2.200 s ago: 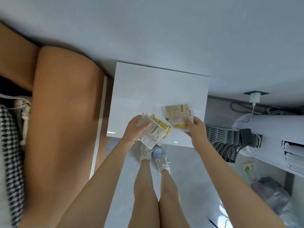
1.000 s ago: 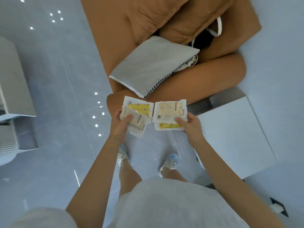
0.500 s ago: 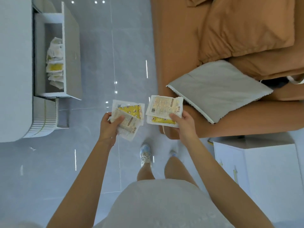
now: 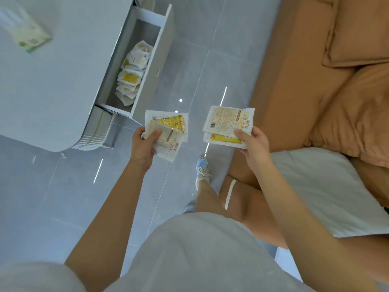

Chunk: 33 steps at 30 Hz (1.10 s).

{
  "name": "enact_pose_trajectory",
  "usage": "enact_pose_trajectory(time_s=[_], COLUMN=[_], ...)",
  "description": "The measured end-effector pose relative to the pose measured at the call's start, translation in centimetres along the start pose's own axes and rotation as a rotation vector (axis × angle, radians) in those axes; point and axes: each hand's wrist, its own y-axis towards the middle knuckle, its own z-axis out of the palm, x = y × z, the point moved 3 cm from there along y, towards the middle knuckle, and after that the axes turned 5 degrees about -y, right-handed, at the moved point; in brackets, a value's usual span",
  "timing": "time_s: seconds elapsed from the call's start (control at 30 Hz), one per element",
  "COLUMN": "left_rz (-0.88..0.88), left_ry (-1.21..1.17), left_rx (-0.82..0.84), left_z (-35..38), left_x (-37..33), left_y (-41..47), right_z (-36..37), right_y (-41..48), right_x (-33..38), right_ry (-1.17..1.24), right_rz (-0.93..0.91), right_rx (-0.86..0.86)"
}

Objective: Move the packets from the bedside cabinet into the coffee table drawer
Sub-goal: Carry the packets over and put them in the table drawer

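Left hand (image 4: 141, 144) pinching two packets (image 4: 167, 133); right hand (image 4: 253, 144) pinching two more (image 4: 228, 126).

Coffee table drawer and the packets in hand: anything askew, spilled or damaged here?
Nothing spilled or torn. The packets in the open drawer lie in a loose, overlapping heap. The left hand and the right hand each pinch packets, slightly fanned.

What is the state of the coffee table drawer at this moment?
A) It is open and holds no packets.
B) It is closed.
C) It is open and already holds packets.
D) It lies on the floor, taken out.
C: the drawer is pulled out from the coffee table, and a pile of packets lies inside it.
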Motion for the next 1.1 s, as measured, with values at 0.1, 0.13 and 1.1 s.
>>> enact_pose_trajectory(time_s=[0.1, 0.13, 1.1], left_rz=[0.005, 0.008, -0.169], left_ry=[-0.066, -0.094, -0.252], left_rx=[-0.072, -0.101, -0.502], left_z=[0.7, 0.9, 0.4], left_x=[-2.4, -3.1, -21.0], left_y=[3.3, 4.3, 35.8], right_z=[2.5, 3.5, 39.2], right_y=[3.6, 4.8, 38.7], right_x=[3.7, 4.9, 28.1], right_ry=[-0.051, -0.074, -0.633], right_rz=[0.007, 0.009, 0.02], right_rx=[0.063, 0.086, 0.375])
